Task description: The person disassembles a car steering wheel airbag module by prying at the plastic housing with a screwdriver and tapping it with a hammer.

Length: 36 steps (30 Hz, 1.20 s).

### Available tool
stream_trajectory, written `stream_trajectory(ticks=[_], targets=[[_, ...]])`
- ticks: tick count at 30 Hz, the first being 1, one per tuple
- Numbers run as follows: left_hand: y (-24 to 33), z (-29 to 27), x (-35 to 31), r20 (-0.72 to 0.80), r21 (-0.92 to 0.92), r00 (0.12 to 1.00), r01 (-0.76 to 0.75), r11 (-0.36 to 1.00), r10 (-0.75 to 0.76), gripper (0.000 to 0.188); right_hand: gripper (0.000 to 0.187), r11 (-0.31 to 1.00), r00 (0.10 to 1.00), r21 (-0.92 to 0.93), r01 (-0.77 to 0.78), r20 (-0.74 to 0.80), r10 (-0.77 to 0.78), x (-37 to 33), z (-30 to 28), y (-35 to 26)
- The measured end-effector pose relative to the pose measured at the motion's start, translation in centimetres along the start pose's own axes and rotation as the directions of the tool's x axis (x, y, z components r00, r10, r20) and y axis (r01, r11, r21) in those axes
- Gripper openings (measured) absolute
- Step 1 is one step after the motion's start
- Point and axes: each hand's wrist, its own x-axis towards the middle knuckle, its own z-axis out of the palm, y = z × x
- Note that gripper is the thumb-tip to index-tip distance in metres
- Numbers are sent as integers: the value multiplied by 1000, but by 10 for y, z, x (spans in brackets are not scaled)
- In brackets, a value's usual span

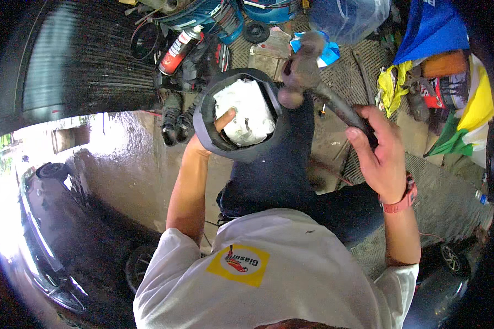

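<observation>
My left hand (213, 137) grips the lower left of a grey round shell (246, 149) with a thick rim. Crumpled white material (247, 112) fills its inside, and my thumb presses over the rim onto it. The fingers underneath are hidden. In my right hand (381, 153) is a hammer with a rounded peen (303, 70), held by its dark handle (340, 108). The hammer's head is raised by the shell's upper right edge, slightly blurred; whether it touches the shell I cannot tell. The shell is over my dark-trousered leg.
A red and black spray can (178, 52) and a pair of dark shoes (171, 118) are beyond my left hand. Blue buckets (203, 16) stand at the far side. Yellow, green and blue cloths (431, 33) lie at right. Dark cars (71, 236) flank me.
</observation>
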Motion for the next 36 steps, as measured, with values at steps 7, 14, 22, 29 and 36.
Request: stream_trajectory(ticks=[7, 14, 22, 29, 36], targets=[[7, -10, -2, 32, -16, 983, 184, 983, -184, 57, 26, 977, 970, -214, -2, 236, 54, 19, -4, -27], [-23, -22, 4, 32, -138, 995, 95, 986, -91, 57, 26, 846, 949, -465, 262, 281, -139, 46, -9, -61], [-8, 9, -3, -18, -222, 995, -102, 970, 100, 59, 25, 805, 931, -511, 302, 341, -132, 74, -1, -61], [28, 32, 6, 6, -275, 999, -37, 961, 40, 60, 21, 918, 969, -326, 226, -19, -245, 58, -35, -68], [45, 64, 24, -31, -147, 990, -139, 979, 135, 72, 20, 898, 997, -439, -15, 64, 48, 29, -40, -42]])
